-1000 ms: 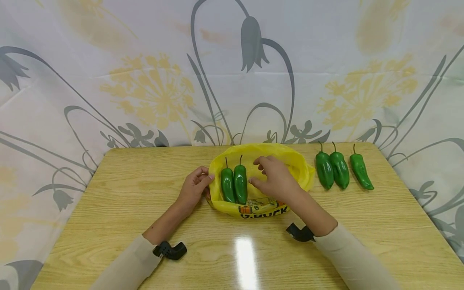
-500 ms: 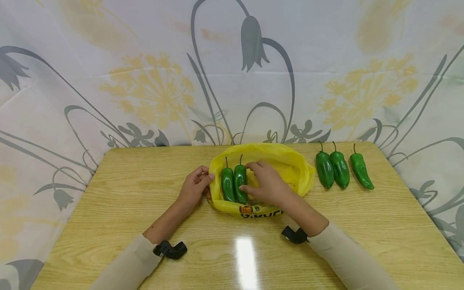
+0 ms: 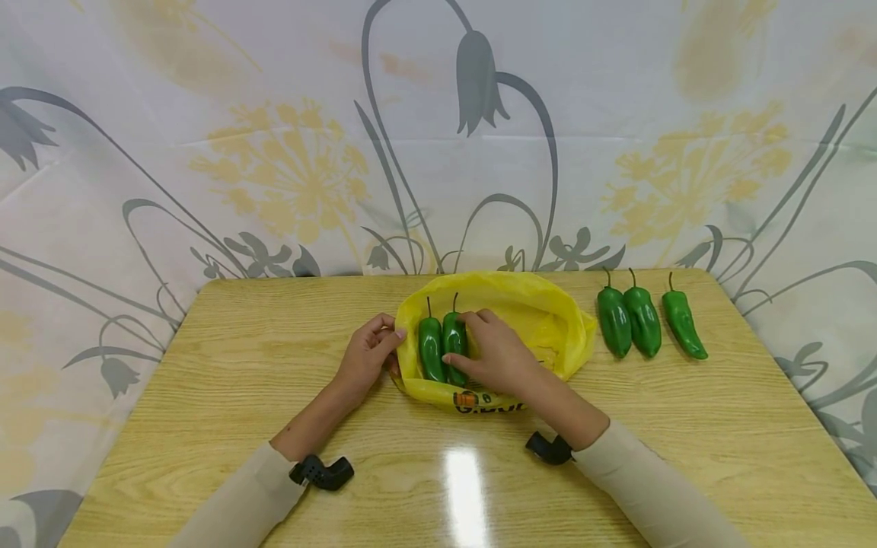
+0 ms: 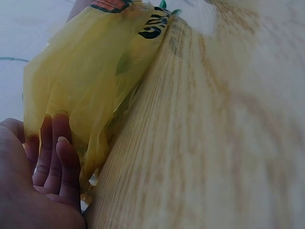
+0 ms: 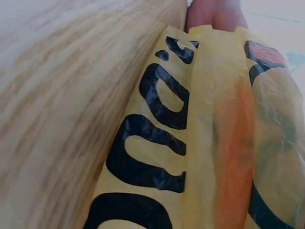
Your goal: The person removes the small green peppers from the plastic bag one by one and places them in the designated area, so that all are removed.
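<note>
Left hand (image 3: pixel 367 352) pinches left rim of yellow bag (image 3: pixel 527 286) on table (image 3: pixel 260 335). Right hand (image 3: pixel 496 354) grasps right-hand green pepper (image 3: pixel 452 333) inside bag, second pepper (image 3: pixel 430 348) just beside it. Three more peppers (image 3: pixel 642 321) lie right of bag.

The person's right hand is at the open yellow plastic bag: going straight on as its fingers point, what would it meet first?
The right hand would probably first meet the nearer long, glossy green pepper inside the bag; its thumb overlaps it in the head view, though contact is unclear.
</note>
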`<state>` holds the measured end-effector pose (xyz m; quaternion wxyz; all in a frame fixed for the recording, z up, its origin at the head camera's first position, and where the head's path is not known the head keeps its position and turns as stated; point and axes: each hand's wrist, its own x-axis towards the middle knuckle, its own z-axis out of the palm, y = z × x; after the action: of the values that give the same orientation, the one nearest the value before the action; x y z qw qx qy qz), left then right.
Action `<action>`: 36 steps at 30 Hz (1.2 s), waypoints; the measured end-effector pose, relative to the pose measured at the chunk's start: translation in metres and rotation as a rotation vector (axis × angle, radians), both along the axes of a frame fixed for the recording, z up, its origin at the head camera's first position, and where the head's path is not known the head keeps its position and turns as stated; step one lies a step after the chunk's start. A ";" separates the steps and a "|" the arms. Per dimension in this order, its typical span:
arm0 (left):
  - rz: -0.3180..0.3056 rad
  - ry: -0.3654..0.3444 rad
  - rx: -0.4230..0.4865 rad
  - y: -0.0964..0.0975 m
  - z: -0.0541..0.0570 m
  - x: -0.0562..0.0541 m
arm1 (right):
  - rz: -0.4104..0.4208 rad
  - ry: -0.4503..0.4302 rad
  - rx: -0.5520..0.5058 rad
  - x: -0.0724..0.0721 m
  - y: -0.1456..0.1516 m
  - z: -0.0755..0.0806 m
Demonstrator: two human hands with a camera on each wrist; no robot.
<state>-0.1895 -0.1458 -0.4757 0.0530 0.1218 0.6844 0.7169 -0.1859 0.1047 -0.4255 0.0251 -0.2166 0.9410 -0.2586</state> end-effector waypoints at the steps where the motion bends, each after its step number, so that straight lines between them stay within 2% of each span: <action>1: -0.001 0.002 -0.002 0.000 0.000 0.000 | -0.004 -0.002 0.002 0.000 0.000 0.000; 16: 0.011 -0.009 -0.001 0.001 -0.001 0.000 | -0.039 -0.095 -0.004 0.000 0.002 0.005; 29: 0.009 -0.010 0.005 0.001 -0.001 0.000 | -0.022 -0.094 -0.033 -0.005 0.005 0.000; 36: 0.004 0.001 0.001 0.000 -0.002 -0.001 | -0.014 -0.087 -0.037 -0.004 0.006 0.004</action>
<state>-0.1901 -0.1456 -0.4778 0.0511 0.1206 0.6841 0.7175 -0.1899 0.1108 -0.4218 0.0601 -0.1992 0.9356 -0.2852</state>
